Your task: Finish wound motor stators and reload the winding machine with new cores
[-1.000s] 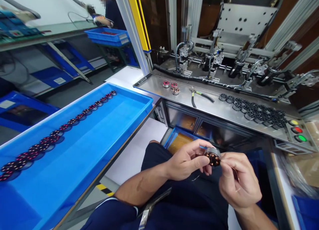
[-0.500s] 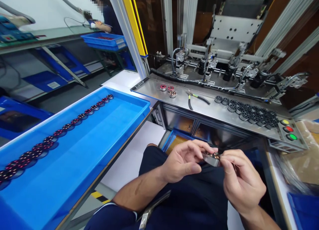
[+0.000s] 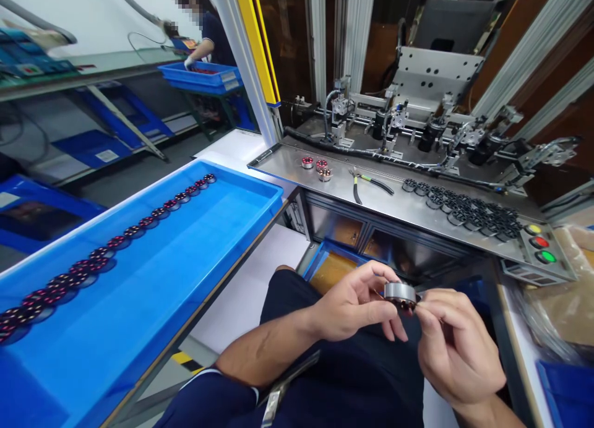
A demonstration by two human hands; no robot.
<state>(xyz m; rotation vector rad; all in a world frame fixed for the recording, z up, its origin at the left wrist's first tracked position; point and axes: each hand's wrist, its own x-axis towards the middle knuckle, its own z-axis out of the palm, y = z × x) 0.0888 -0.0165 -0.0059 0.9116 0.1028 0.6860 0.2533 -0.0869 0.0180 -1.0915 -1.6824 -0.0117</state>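
Note:
A motor stator (image 3: 400,291), a ring with a bare metal side and copper windings, is held over my lap. Its metal side faces up and the windings point down. The fingers and thumb of my left hand (image 3: 357,304) close around its left side. At the right edge, my right hand (image 3: 457,335) pinches with thumb and forefinger what appears to be a thin winding wire; the fingertips hide most of it. Ahead on the metal ledge lie wire cutters (image 3: 369,182) with their handles apart, beside a few wound stators (image 3: 323,175).
A long blue tray (image 3: 185,261) on my left holds a row of wound stators (image 3: 134,232). Several black stator cores (image 3: 468,208) stand on the ledge near the push buttons (image 3: 541,242). Behind are machine fixtures (image 3: 429,131). A co-worker (image 3: 218,38) reaches into another blue tray (image 3: 199,78).
The stator has been tipped over: its windings faced up before and face down now. My left fingers have shifted around it. The co-worker's arm has lowered into the far tray.

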